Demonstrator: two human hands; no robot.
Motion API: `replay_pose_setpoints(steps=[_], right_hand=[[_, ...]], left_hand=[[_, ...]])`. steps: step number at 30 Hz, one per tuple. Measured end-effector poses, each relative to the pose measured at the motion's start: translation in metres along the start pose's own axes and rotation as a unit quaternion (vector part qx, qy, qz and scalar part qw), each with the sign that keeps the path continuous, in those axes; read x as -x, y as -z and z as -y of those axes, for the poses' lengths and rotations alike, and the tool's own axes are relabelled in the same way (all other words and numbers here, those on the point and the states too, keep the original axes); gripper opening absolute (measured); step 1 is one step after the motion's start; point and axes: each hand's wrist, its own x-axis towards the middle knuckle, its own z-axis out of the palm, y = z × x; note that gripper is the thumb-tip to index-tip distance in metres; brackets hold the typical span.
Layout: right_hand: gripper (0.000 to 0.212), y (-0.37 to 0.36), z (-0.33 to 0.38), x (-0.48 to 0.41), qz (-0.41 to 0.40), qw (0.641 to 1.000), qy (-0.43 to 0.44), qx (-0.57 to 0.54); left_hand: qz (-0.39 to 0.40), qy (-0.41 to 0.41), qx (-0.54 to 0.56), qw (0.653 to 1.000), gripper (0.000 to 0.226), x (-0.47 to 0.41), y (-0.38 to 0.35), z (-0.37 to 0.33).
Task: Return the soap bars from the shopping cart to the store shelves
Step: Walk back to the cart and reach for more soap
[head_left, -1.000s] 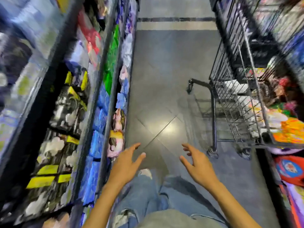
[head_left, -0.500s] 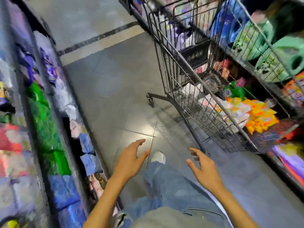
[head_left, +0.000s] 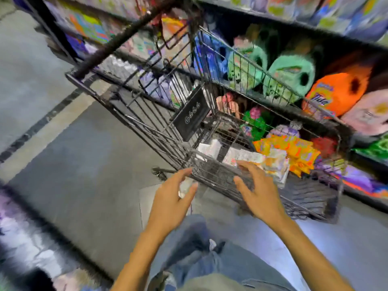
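Inside the shopping cart (head_left: pixel 212 177), soap bars (head_left: pixel 249 157) lie just past the right hand (head_left: pixel 260 195); left hand (head_left: pixel 170 199) nearby; both spread, empty.

Bright, even store light falls from overhead and throws only faint shadows. Motion blur smears nearly all I see: the cart (head_left: pixel 147 127) wires go fuzzy, and packages on the shelves (head_left: pixel 336 91) melt into colour blobs. My fingers (head_left: pixel 176 179) are soft-edged. The floor (head_left: pixel 84 164) shows a pale sheen at my right. The wide lens bends the edges, and the lower-left corner is darkest.
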Motion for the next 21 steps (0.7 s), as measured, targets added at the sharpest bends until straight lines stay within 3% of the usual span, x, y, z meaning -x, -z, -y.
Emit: replay_pose_setpoints(steps=[5,9,16,21], right_hand=[[0.042,0.0,0.002,-0.073,-0.058,0.997,-0.043,-0.013],[0.039,-0.01,0.004,-0.129,-0.057,0.993,-0.104,0.003],[0.046,-0.049,-0.028,-0.204,0.041,0.969,-0.243,0.017],[0.039,-0.095,-0.078,-0.246,0.062,0.943,-0.327,0.006]], left_hand=[[0.066,-0.086,-0.016,0.994,0.044,-0.112,0.017,-0.009],[0.14,-0.096,-0.073,0.983,0.045,-0.196,0.023,-0.007],[0.298,0.031,-0.163,0.94,0.051,-0.309,-0.036,0.039],[0.313,0.181,-0.154,0.92,0.042,-0.34,-0.103,0.087]])
